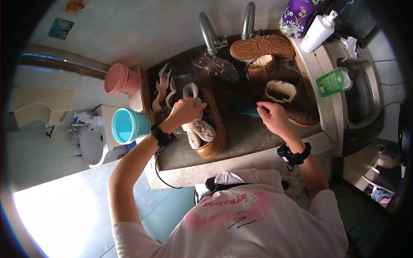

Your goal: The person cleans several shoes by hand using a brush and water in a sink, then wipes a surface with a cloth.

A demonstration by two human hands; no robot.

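My left hand (pixel 183 112) is closed on a cream fleece piece (pixel 202 132), one of a bundle lying on a tan, shoe-shaped piece (pixel 214 149) in a dark sink basin. In my right hand (pixel 272 115) is a teal handled tool (pixel 247 110), probably a brush, its head hard to make out. Just beyond that hand are brown fleece-lined boots (pixel 297 112). A brown patterned sole (pixel 261 46) and a dark speckled piece (pixel 217 69) lie at the back. Pale strips (pixel 161 88) are at the basin's left.
Two metal taps (pixel 207 32) rise at the back. A pink bucket (pixel 120 78) and turquoise bucket (pixel 130 129) flank the left edge. A green bottle (pixel 333 81), white bottle (pixel 317 33) and purple container (pixel 296 15) stand rightward. A white washbasin (pixel 90 146) is at far left.
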